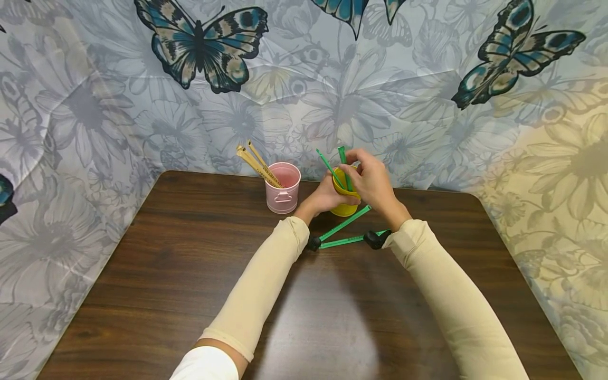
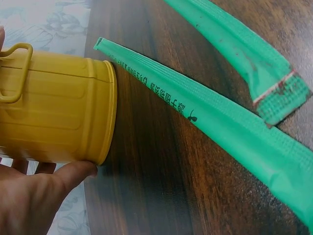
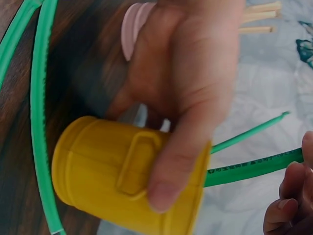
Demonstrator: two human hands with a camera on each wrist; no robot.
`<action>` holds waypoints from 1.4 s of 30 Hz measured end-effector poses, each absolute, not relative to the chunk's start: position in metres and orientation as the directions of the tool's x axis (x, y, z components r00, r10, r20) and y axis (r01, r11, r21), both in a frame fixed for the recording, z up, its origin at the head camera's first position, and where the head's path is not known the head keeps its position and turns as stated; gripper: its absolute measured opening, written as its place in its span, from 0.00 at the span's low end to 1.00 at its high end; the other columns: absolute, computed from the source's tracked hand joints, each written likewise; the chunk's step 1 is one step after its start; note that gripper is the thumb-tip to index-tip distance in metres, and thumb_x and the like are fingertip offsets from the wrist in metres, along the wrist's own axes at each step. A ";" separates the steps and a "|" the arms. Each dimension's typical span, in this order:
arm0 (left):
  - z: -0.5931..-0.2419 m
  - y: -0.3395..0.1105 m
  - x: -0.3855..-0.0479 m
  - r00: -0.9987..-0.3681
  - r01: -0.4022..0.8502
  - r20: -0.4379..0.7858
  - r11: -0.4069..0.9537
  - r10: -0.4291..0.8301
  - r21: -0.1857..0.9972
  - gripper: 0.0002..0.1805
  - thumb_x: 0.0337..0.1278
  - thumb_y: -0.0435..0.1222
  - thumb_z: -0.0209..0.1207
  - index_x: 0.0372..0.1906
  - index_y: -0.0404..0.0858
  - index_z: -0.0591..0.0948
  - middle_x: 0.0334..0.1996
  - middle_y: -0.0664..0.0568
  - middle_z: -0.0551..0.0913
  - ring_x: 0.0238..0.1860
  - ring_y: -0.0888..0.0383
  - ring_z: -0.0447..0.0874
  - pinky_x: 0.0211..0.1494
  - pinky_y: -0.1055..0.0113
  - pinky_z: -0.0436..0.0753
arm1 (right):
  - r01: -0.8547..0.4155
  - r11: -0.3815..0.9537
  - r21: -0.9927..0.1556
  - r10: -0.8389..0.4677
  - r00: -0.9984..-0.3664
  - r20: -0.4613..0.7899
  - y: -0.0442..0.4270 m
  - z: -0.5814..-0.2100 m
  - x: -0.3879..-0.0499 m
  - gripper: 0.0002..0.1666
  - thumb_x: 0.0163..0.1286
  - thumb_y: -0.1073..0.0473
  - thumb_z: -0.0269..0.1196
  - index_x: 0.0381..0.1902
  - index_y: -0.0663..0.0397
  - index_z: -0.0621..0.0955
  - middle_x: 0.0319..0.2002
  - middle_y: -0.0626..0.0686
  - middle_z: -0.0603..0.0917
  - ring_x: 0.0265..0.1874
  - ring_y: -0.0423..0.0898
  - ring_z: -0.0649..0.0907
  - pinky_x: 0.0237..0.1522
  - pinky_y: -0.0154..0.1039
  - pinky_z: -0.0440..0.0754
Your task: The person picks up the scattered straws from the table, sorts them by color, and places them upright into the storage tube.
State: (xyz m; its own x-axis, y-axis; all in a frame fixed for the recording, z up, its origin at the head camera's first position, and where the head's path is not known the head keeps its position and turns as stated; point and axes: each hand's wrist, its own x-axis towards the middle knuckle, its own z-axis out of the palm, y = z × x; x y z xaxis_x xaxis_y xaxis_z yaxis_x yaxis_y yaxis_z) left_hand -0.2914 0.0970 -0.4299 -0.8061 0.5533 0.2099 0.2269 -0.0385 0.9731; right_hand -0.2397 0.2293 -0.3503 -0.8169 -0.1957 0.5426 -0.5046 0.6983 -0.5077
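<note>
My left hand point(image 1: 326, 196) grips a small yellow bucket point(image 1: 344, 209) round its side. In the right wrist view its thumb lies across the bucket near the wire handle point(image 3: 128, 164). Two green paper-wrapped straws stand in the bucket: a thin one point(image 1: 328, 163) leans left, a wider one point(image 1: 349, 179) is more upright. With thumb and fingers my right hand point(image 1: 375, 182) pinches the wider straw near its upper part, above the rim. On the table in front of the bucket lie two more green wrapped straws point(image 2: 195, 117), printed with dark characters. The bucket's inside is mostly hidden.
Left of my hands stands a pink bucket point(image 1: 282, 203) holding several tan wrapped straws point(image 1: 258, 163). Black wrist cameras point(image 1: 377, 240) sit over the lying straws. The brown wooden table point(image 1: 157, 274) ends at a butterfly-print cloth point(image 1: 304, 105) behind.
</note>
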 end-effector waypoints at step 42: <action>-0.437 0.098 -0.292 -0.840 0.165 0.112 0.052 0.530 0.985 0.46 0.51 0.32 0.75 0.72 0.38 0.62 0.66 0.41 0.73 0.67 0.45 0.75 0.70 0.59 0.77 | -0.518 0.794 -0.317 -0.408 -0.842 0.354 0.261 -0.402 -0.169 0.08 0.67 0.57 0.71 0.41 0.48 0.82 0.38 0.46 0.86 0.29 0.40 0.81 0.32 0.37 0.79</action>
